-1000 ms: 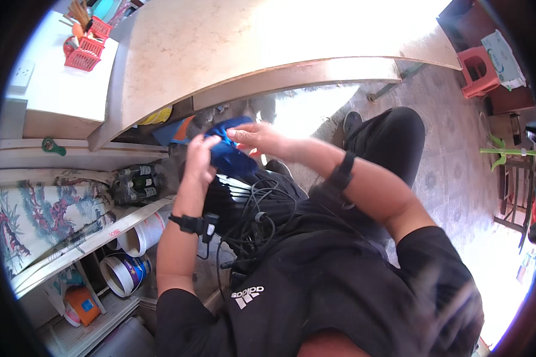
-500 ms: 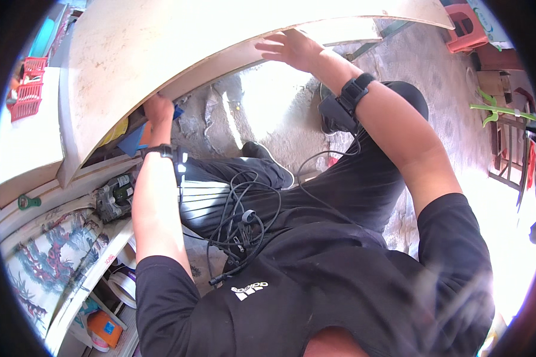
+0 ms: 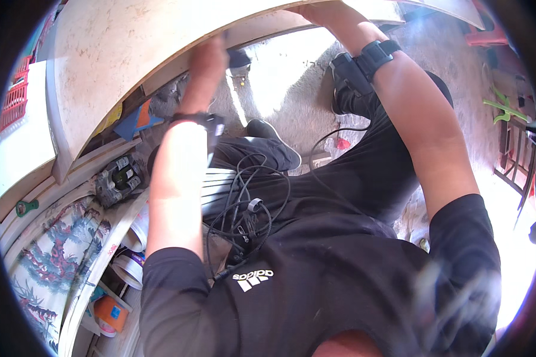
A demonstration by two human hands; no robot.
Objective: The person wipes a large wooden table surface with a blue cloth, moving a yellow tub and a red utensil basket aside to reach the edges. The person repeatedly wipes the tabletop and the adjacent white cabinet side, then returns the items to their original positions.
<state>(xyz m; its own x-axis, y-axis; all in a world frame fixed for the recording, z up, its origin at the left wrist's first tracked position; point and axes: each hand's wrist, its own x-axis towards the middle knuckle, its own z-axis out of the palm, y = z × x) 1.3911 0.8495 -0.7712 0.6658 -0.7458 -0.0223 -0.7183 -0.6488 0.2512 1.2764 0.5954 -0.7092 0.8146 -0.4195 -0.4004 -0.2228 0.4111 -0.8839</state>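
My left hand (image 3: 209,56), smeared by motion, is under the front edge of the pale board (image 3: 131,53). Close beside its fingers is a small dark bluish thing (image 3: 239,58); whether the hand holds it cannot be made out. My right hand (image 3: 315,12) reaches up at the top, where the board's edge covers its fingers. Each wrist wears a black strap, and a dark box-shaped device (image 3: 349,72) sits by the right one. Black cables (image 3: 250,196) lie coiled across my lap.
Blue and orange pieces (image 3: 140,121) lie under the board at the left. Below them are a grey tray (image 3: 120,180), a green-handled object (image 3: 27,207) and shelves with tape rolls (image 3: 128,268). A red basket (image 3: 15,101) stands far left. Right, a green plastic piece (image 3: 503,108) rests by a metal rack.
My left hand has moved right and up, away from the blue and orange pieces. The right hand has gone further up, so its fingers are now behind the board's edge.
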